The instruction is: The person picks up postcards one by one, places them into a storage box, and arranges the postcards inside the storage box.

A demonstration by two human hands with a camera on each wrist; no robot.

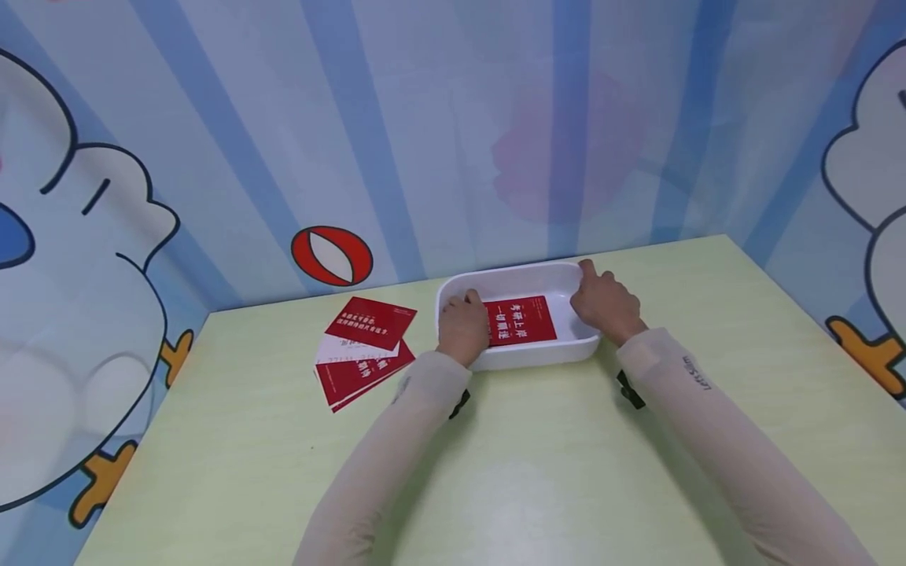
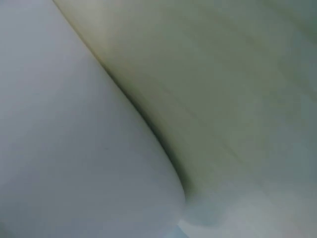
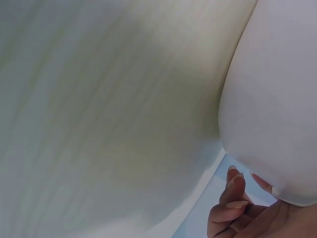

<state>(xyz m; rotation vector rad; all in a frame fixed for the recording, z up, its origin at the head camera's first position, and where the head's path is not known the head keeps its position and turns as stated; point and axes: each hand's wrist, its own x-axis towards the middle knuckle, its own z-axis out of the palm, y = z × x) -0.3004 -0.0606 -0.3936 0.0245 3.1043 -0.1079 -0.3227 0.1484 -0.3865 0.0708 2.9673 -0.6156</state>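
One white tray point(image 1: 534, 358), with a red card point(image 1: 534, 322) lying in it

Largest of all, we see a striped blue backdrop point(image 1: 460, 157) rising behind a pale yellow-green table point(image 1: 531, 464). Taking the white tray as the centre of our clock in the head view, we find the left sleeve point(image 1: 385, 464) coming in from seven o'clock and the right sleeve point(image 1: 736, 440) from four.

The white tray stands near the table's far edge, at twelve o'clock from the person, its long side running roughly across our view.

Next comes a card pile point(image 1: 373, 321), loosely fanned on the table just short of nine o'clock and apart from the white tray: red above and below, with a white card point(image 1: 347, 349) between.

At three o'clock we have the right hand point(image 1: 607, 305), its fingers curled in a grip on the tray's end. Near nine o'clock the left hand point(image 1: 463, 326) reaches in over the side, fingers bent; we cannot tell what, if anything, they hold, since the left wrist view gives us no fingers.

Smaller again, the red card lies flat near the tray's middle, white lettering up, its nine o'clock end hidden by the left hand.

Smallest, we note a dark piece point(image 1: 460, 404) under the left cuff and a second dark piece point(image 1: 629, 391) under the right.
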